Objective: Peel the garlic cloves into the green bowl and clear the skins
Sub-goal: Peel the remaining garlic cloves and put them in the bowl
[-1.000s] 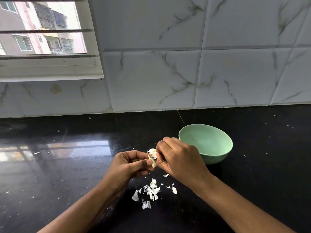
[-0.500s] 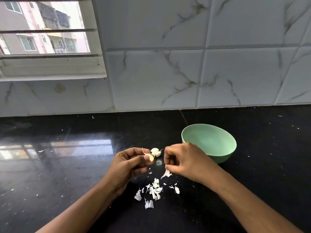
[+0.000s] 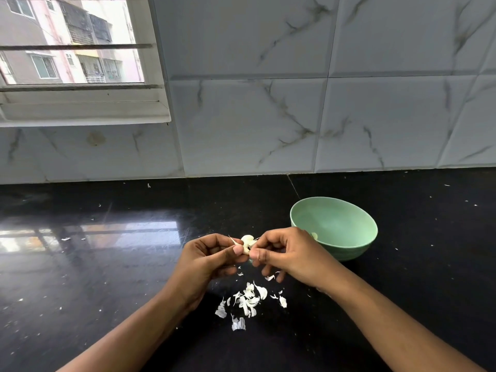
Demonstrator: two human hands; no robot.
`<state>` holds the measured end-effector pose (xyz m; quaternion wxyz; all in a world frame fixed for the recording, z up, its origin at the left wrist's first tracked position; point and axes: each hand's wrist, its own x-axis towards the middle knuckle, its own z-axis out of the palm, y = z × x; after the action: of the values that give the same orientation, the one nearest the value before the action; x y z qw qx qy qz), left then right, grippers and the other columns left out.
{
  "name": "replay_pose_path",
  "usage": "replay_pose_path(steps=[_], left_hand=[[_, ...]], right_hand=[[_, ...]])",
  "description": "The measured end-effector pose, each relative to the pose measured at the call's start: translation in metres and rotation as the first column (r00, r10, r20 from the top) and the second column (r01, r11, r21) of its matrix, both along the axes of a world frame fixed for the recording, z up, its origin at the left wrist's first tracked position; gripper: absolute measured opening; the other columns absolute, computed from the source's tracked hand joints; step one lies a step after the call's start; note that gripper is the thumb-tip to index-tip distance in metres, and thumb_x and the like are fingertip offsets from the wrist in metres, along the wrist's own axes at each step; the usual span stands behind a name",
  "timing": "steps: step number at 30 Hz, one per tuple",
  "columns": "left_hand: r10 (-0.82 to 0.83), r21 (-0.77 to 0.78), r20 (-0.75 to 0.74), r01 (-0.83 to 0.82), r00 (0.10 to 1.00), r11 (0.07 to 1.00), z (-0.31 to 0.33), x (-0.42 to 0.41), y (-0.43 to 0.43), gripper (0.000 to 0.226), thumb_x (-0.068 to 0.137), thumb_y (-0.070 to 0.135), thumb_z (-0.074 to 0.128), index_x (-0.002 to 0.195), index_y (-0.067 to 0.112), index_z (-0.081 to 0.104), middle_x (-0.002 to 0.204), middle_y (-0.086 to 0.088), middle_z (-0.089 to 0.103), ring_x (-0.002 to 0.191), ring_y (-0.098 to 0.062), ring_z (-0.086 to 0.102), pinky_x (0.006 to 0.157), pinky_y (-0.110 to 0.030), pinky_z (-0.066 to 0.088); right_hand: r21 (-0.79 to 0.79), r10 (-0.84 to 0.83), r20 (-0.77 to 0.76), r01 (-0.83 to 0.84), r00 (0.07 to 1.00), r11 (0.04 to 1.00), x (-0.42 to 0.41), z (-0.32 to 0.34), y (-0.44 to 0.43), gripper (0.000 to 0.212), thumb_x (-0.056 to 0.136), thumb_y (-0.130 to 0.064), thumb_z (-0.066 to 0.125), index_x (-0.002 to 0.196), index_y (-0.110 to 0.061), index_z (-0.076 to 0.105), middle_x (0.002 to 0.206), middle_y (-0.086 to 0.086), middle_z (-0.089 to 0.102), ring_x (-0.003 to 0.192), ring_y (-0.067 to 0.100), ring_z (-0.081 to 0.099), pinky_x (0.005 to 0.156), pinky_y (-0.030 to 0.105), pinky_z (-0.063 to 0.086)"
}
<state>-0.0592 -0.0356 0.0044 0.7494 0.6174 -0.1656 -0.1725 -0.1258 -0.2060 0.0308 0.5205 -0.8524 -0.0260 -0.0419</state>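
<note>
Back at the clove after dropping away half a second ago, the right hand [image 3: 292,256] meets the left hand [image 3: 212,260] above the bench [image 3: 107,277]. Both grips are clamped on the garlic clove [image 3: 247,241], thumb and fingertips pinching it from either side. A heap of skins [image 3: 249,300] lies on the bench directly below the grip. Just right of the grip stands the green bowl [image 3: 354,251], with one pale piece [image 3: 314,235] inside by its near rim. Small flakes are scattered farther out.

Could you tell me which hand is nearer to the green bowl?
Right. The right hand sits just left of the green bowl, overlapping its near rim in view; the left hand is farther left, beyond the garlic clove both pinch.
</note>
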Motion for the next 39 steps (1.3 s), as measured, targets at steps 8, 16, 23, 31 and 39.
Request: replay_pose_path(steps=[8,16,23,31,39], left_hand=[[0.012,0.010,0.249,-0.015,0.968,1.000,0.001,-0.003,0.002,0.010,0.062,0.010,0.074,0.061,0.019,0.072,0.085,-0.013,0.074,0.067,-0.012,0.068,0.055,-0.020,0.053],[0.007,0.044,0.401,-0.027,0.916,0.999,-0.003,-0.003,0.002,0.011,0.061,0.010,0.077,0.072,0.009,0.074,0.083,-0.009,0.075,0.072,-0.016,0.072,0.062,-0.021,0.055],[0.000,0.036,0.499,-0.021,0.866,0.999,-0.001,-0.005,0.003,0.020,0.065,0.010,0.084,0.074,0.026,0.075,0.086,-0.004,0.075,0.078,-0.020,0.073,0.070,-0.025,0.058],[-0.037,0.192,0.711,-0.144,0.702,0.971,-0.005,0.000,0.008,0.020,0.070,0.022,0.079,0.089,0.027,0.074,0.089,0.012,0.074,0.079,-0.007,0.071,0.068,-0.022,0.057],[-0.078,0.239,0.859,-0.262,0.506,0.935,-0.002,0.003,0.010,0.021,0.075,0.048,0.071,0.087,0.031,0.075,0.096,0.020,0.067,0.078,-0.002,0.067,0.057,-0.018,0.053]], right_hand=[[0.356,0.007,-0.123,0.038,0.992,0.934,0.000,0.000,0.004,0.006,0.087,-0.009,0.065,0.084,-0.004,0.066,0.071,0.007,0.070,0.058,0.011,0.065,0.051,0.022,0.052],[-0.015,-0.109,0.051,0.110,0.993,0.994,-0.002,-0.002,0.004,0.008,0.086,-0.009,0.066,0.079,-0.006,0.069,0.067,0.006,0.071,0.058,0.014,0.068,0.053,0.024,0.054],[-0.181,-0.166,0.265,0.218,0.950,0.959,-0.001,-0.007,0.007,0.011,0.076,-0.021,0.069,0.065,-0.019,0.065,0.057,-0.004,0.063,0.050,0.010,0.059,0.053,0.035,0.053],[-0.203,-0.134,0.274,0.193,0.952,0.960,0.002,-0.006,0.003,0.013,0.072,-0.019,0.068,0.061,-0.023,0.061,0.052,-0.010,0.055,0.050,0.002,0.048,0.051,0.021,0.040],[0.014,-0.090,0.123,0.089,0.988,0.996,0.001,-0.004,0.004,0.014,0.080,-0.012,0.066,0.066,-0.014,0.063,0.054,-0.005,0.055,0.052,0.011,0.049,0.048,0.029,0.044]])
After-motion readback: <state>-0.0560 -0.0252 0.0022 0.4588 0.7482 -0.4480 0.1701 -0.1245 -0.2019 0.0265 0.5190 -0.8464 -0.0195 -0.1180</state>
